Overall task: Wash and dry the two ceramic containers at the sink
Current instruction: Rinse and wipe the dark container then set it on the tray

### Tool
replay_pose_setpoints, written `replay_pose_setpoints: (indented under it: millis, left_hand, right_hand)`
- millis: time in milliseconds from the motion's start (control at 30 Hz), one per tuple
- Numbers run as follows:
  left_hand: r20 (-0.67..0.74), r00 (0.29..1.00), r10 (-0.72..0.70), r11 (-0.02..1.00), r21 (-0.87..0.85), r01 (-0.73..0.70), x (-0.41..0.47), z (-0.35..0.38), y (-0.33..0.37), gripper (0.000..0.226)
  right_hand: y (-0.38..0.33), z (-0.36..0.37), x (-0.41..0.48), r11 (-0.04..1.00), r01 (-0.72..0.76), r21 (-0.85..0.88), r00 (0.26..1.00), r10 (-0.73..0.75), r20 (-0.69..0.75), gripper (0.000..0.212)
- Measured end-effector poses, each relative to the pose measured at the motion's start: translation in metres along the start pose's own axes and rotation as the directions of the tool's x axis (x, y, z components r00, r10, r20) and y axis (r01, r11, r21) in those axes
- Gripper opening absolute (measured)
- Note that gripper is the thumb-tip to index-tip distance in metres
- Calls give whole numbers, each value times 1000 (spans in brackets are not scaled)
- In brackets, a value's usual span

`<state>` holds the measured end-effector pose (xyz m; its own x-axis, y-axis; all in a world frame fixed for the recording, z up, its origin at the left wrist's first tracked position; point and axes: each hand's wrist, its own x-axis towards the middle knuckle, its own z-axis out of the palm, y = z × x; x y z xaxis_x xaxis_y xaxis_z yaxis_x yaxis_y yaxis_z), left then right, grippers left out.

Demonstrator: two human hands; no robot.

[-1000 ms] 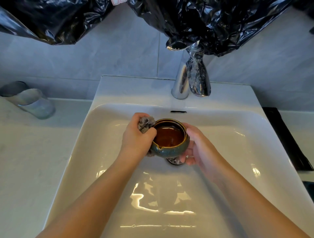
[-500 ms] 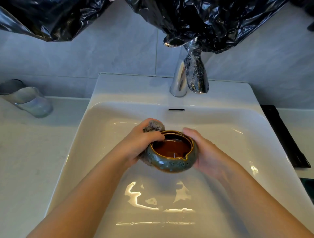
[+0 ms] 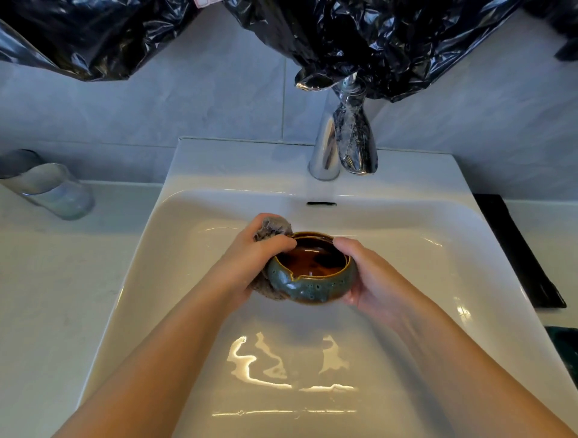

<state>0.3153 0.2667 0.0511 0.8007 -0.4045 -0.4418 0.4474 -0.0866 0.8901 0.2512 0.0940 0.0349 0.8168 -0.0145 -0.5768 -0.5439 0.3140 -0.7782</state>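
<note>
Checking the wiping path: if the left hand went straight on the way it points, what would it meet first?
The bowl: the left hand presses its cloth against the bowl's left wall, seemingly with no gap. Beyond it is the right hand.

No text can be read, small white tag [image 3: 205, 2] with pinkish print at the top edge by the black plastic sheet [image 3: 391, 40], cut off and blurred, ceramic container [image 3: 312, 286] bears no legible marking.
</note>
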Motion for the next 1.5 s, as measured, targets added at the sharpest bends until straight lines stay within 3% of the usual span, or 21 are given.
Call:
replay_pose_setpoints:
  millis: [67,100,167,233,367,467,600,667,767,900,1000,1100,1167,1233,1367,1433,1500]
  left_hand:
    - [80,995,-60,997,50,56,0,-3,-1,23]
    - [91,993,-80,995,64,74,0,-3,-2,23]
    - [24,998,-53,998,39,53,2,0,-2,17]
    - [-129,991,25,1000,15,-23,3,5,-2,18]
    - [-341,931,129,989,-21,-145,2,14,-8,23]
    - [-275,955,107,993,-7,-114,-2,13,-12,23]
    - [-23,1000,-18,999,31,19,-1,3,-9,16]
    - [27,996,-84,996,35,83,1,0,-10,15]
    - [-77,995,-65,998,-33,63,3,2,-12,14]
    - [-297,955,18,998,-59,-37,5,8,-12,21]
    - [-194,980,-41,999,-42,33,3,5,-8,25]
    - [15,993,-118,991,60,117,1,0,-7,34]
    - [77,986,-149,984,113,140,0,0,-7,41]
    - [27,990,-141,985,100,138,2,1,-9,35]
    - [-204,976,-72,997,-35,66,4,6,-12,25]
    - [-223,973,-55,998,-20,52,3,6,-14,30]
    - [-152,985,-80,997,-16,79,1,4,-12,29]
  right_hand:
    - [3,-2,0,1000,-28,-9,996,28,82,67]
    - [5,-3,0,1000,-27,-11,994,28,105,69]
    - [3,-4,-1,999,-13,-33,997,15,76,51]
    - [2,-7,-1,994,0,-113,1000,-2,-13,41]
    - [2,-3,0,974,115,-194,990,-127,-53,23]
    - [-1,-1,0,979,140,-149,983,-155,-96,27]
    - [2,-1,-4,991,0,-133,1000,0,-2,28]
    - [4,-1,-3,987,-43,-152,998,49,37,34]
    - [2,-2,-1,984,-51,-169,998,54,15,39]
    - [1,-3,-1,982,17,-189,999,-23,-31,25]
    - [-2,-3,-1,984,51,-170,994,-66,-83,25]
    - [-1,-3,-4,989,-17,-148,999,21,25,28]
    - [1,-3,-4,985,-69,-156,994,81,78,33]
    - [1,-3,-3,986,-85,-145,993,96,68,34]
    - [0,-5,0,990,-54,-127,998,57,20,31]
    - [0,-3,1,992,-21,-122,1000,19,-24,25]
    - [1,-3,1,995,-42,-94,999,39,-32,26]
